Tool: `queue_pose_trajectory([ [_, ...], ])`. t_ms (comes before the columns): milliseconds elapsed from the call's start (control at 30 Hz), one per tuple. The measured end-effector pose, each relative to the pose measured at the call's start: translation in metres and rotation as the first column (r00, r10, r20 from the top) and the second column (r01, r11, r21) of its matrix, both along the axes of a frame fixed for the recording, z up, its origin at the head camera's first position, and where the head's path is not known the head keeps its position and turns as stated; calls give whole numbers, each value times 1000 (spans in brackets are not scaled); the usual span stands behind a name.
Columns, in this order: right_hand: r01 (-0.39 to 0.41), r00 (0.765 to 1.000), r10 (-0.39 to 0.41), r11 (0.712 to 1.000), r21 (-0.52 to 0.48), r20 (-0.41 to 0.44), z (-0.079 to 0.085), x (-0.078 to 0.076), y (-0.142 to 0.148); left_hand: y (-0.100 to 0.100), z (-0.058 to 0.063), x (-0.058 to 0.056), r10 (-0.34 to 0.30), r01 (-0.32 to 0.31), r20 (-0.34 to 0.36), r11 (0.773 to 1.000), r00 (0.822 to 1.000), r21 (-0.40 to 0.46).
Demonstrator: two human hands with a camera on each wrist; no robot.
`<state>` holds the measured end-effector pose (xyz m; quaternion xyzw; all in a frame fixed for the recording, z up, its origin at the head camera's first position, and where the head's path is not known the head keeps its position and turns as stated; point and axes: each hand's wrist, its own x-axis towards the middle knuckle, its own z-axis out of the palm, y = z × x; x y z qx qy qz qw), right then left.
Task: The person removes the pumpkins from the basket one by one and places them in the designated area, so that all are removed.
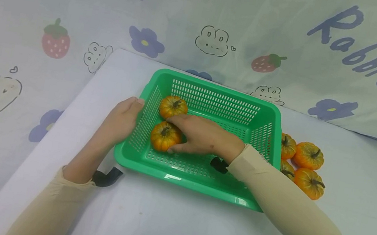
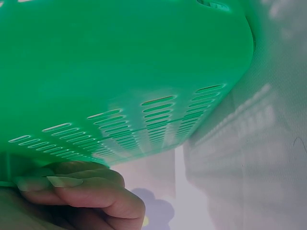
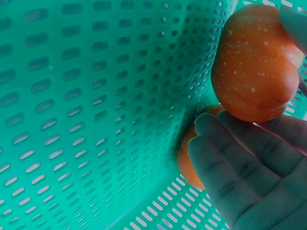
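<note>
A green plastic basket [image 1: 185, 180] with slotted walls stands on the white table. My left hand [image 1: 120, 120] holds its left end, thumb along the rim and fingers [image 2: 100, 194] curled beneath it. Inside, at the left end, my right hand [image 1: 204, 136] grips the nearer small orange pumpkin [image 1: 162, 137] between thumb and fingers. A second pumpkin [image 1: 173, 106] sits just behind it by the left wall. In the right wrist view the gripped pumpkin [image 3: 254, 67] lies between the thumb and the extended fingers [image 3: 240, 163], which partly hide the other pumpkin [image 3: 188, 160].
Several more small pumpkins [image 1: 309, 155] are grouped on the table to the right of the basket, partly hidden by its rim. Behind the table hangs a pale cloth [image 1: 176, 11] printed with rabbits, flowers and strawberries. A black wrist mount [image 1: 107, 176] shows at the left wrist.
</note>
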<state>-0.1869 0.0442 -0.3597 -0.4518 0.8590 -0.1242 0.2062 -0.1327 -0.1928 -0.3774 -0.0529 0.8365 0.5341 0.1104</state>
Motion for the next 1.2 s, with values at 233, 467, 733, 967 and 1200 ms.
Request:
queue_pose_trajectory([
  [233,6,1000,-6,1000,-1,1,1,0,1,0,1,0,3,-3,6,1000,1000,-14],
  [467,17,1000,-17,1000,-19,-1,2,-2,3,0,1,-1,1,-1,8,1000,1000,-13],
  [733,13,1000,-13,999,-33,-1,4,-1,5,-1,-1,-1,1,-1,11,1000,1000,0],
  [967,28,1000,-28,998,-56,7,6,-1,7,-1,-1,-1,8,-8,6,1000,1000,8],
  [1200,32,999,-31,996,-79,17,11,-2,9,-2,0,-1,12,-12,29,1000,1000,8],
])
